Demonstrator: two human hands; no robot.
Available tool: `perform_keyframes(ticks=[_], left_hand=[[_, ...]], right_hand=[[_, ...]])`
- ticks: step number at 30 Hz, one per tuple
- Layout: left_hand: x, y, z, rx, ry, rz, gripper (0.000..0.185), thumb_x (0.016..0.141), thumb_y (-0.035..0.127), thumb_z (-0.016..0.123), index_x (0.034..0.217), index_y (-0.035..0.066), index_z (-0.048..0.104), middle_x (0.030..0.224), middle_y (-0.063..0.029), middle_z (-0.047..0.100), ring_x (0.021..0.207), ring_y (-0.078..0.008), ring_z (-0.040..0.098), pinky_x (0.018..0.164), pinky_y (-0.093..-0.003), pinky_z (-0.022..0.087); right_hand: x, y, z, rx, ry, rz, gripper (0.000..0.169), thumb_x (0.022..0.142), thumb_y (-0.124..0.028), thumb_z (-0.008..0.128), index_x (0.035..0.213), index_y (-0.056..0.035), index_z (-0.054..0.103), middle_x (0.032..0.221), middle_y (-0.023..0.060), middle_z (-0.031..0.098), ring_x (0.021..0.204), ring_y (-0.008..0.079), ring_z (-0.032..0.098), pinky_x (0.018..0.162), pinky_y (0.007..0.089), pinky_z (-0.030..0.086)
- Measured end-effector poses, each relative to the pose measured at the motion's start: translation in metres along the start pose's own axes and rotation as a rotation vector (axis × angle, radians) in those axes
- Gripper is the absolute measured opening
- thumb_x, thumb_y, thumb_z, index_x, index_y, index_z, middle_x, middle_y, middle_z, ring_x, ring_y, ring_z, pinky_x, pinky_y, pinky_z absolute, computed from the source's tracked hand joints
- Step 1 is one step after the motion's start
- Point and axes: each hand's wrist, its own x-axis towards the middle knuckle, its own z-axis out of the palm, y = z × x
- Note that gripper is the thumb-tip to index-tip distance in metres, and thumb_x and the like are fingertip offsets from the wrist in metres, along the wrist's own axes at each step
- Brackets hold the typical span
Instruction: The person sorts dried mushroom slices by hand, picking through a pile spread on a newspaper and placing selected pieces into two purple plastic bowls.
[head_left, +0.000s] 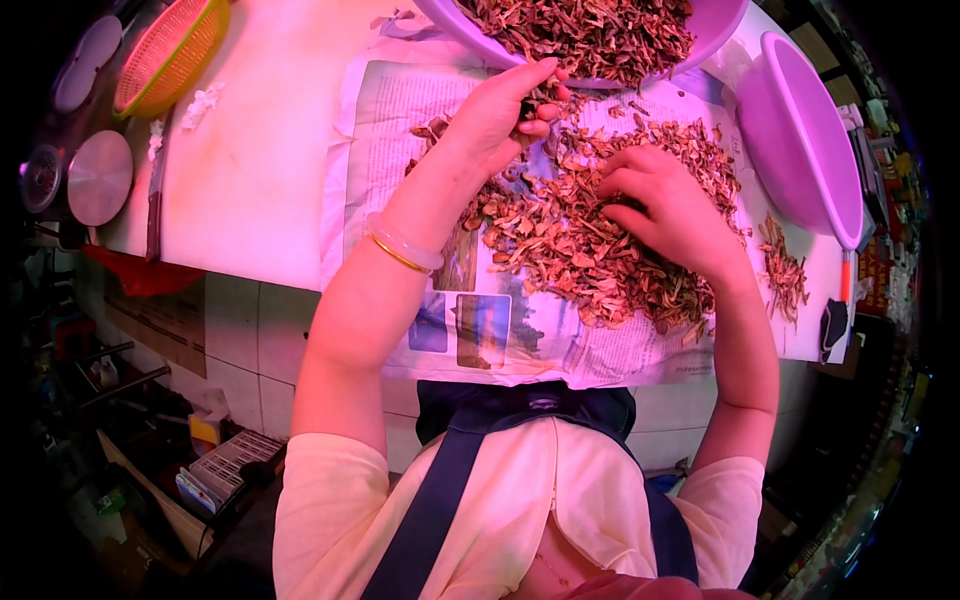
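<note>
Dried brown pieces, possibly sliced mushrooms (585, 232), lie spread over newspaper sheets (382, 315) on a table. My left hand (510, 112), with bangles at the wrist, is raised at the near rim of a large purple plastic basin (712, 34), its fingers curled around a small bunch of the pieces. That basin holds a heap of the same dried pieces (592, 37). My right hand (656, 199) is over the right part of the spread pile, fingertips bent down into it; whether it grips any piece cannot be made out.
A second purple basin (802, 142) stands tilted at the right, beside a small pile of dried strips (784, 270). At the left are a knife (154, 202), a yellow-green plastic basket (169, 56), a round metal disc (100, 178) and white scraps (201, 106).
</note>
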Motion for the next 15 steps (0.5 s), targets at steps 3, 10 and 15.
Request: perform_keyframes(ticks=[3, 10, 15], left_hand=[[0.0, 0.001, -0.001, 0.007, -0.002, -0.009, 0.02, 0.09, 0.022, 0.057, 0.093, 0.003, 0.055, 0.08, -0.0038, 0.056, 0.058, -0.004, 0.045, 0.042, -0.0132, 0.03], [-0.004, -0.003, 0.006, 0.248, -0.055, -0.037, 0.02, 0.091, 0.024, 0.054, 0.089, 0.005, 0.057, 0.082, -0.0027, 0.058, 0.057, -0.0011, 0.044, 0.039, -0.0122, 0.026], [-0.009, -0.01, 0.017, 0.434, -0.069, -0.179, 0.021, 0.09, 0.028, 0.056, 0.09, 0.007, 0.057, 0.076, 0.0014, 0.056, 0.055, 0.0002, 0.043, 0.039, -0.0114, 0.025]], right_hand=[[0.005, -0.004, 0.002, -0.061, -0.063, 0.036, 0.013, 0.073, -0.004, 0.063, 0.084, -0.004, 0.057, 0.092, 0.0084, 0.056, 0.093, 0.0279, 0.053, 0.084, 0.0363, 0.042], [0.008, 0.0, -0.007, 0.272, 0.321, 0.147, 0.009, 0.078, -0.005, 0.062, 0.086, -0.0012, 0.058, 0.081, 0.0102, 0.06, 0.079, 0.025, 0.059, 0.072, 0.0321, 0.046], [0.019, 0.007, 0.001, 0.338, 0.44, 0.082, 0.009, 0.079, -0.003, 0.062, 0.087, -0.0015, 0.06, 0.081, 0.0078, 0.061, 0.077, 0.0209, 0.06, 0.07, 0.0292, 0.046]])
